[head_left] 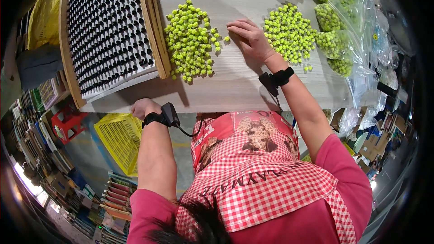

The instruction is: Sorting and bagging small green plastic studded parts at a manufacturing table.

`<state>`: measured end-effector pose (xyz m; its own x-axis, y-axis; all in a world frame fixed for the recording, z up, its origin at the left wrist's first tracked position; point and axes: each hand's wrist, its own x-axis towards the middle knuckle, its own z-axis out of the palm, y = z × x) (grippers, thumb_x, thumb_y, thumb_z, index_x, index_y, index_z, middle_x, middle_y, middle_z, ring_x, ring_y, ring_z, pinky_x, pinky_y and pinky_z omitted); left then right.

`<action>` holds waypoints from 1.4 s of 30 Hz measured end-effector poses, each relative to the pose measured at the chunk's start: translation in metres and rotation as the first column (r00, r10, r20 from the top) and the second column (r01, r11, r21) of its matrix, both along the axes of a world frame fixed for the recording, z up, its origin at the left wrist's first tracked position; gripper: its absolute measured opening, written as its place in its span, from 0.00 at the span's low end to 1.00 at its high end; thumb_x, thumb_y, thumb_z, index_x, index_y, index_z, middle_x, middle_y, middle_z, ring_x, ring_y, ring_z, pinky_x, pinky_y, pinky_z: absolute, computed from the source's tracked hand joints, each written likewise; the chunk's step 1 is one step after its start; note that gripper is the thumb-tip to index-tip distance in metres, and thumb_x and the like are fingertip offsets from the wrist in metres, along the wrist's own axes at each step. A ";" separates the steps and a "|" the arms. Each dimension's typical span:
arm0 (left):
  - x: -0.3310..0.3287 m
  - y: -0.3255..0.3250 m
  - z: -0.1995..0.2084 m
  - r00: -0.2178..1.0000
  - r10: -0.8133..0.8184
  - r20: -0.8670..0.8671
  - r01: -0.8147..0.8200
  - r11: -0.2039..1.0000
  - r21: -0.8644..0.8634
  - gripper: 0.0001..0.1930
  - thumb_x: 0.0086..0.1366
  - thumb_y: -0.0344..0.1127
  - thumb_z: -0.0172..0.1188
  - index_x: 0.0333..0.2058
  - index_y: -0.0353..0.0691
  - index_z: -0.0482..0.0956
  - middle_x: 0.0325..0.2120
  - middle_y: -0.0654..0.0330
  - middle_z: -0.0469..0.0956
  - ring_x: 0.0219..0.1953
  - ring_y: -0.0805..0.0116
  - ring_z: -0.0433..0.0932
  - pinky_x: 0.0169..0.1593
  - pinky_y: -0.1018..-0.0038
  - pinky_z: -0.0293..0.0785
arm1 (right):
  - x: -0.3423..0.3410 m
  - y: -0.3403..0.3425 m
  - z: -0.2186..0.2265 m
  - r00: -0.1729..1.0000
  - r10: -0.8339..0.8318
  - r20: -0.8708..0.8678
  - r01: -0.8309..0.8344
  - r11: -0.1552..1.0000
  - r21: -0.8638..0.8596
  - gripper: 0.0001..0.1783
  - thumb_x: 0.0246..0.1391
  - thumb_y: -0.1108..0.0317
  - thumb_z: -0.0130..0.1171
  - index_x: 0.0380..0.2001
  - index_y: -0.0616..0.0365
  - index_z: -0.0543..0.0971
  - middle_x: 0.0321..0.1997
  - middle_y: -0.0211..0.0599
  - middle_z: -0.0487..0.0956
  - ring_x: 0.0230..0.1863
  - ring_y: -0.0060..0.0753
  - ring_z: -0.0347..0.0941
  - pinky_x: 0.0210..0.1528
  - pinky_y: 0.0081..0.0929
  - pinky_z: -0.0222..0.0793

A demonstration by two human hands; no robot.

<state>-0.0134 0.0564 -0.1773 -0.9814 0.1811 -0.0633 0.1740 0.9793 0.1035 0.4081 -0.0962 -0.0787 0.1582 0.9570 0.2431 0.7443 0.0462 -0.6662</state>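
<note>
Right hand (251,39) reaching across the table (221,88), fingers loosely extended, between two piles of green pieces (190,40); left hand (145,107) by the edge, grip impossible to tell. Looks like gathering strays; that calls for a light pinch.

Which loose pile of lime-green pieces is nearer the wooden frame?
The left pile, beside the wooden frame; the right pile lies beyond the right hand, near the plastic bags.

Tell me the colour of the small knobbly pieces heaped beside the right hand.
The small knobbly pieces are bright yellow-green, best seen in the head view.
</note>
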 end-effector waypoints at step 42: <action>-0.029 -0.002 -0.025 0.968 0.163 -0.191 -0.120 0.969 0.217 0.21 0.66 0.41 0.45 0.46 0.31 0.78 0.41 0.44 0.82 0.45 0.44 0.80 0.54 0.52 0.72 | -0.018 0.034 -0.008 0.941 0.121 0.317 -0.118 0.993 -0.027 0.23 0.64 0.64 0.52 0.62 0.48 0.71 0.72 0.32 0.62 0.73 0.40 0.55 0.73 0.38 0.53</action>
<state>-0.0419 0.0547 -0.2022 -0.9856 0.0275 0.1666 0.0737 0.9577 0.2781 0.3899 -0.0625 -0.0870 -0.0414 0.9662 0.2544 0.9066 0.1433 -0.3968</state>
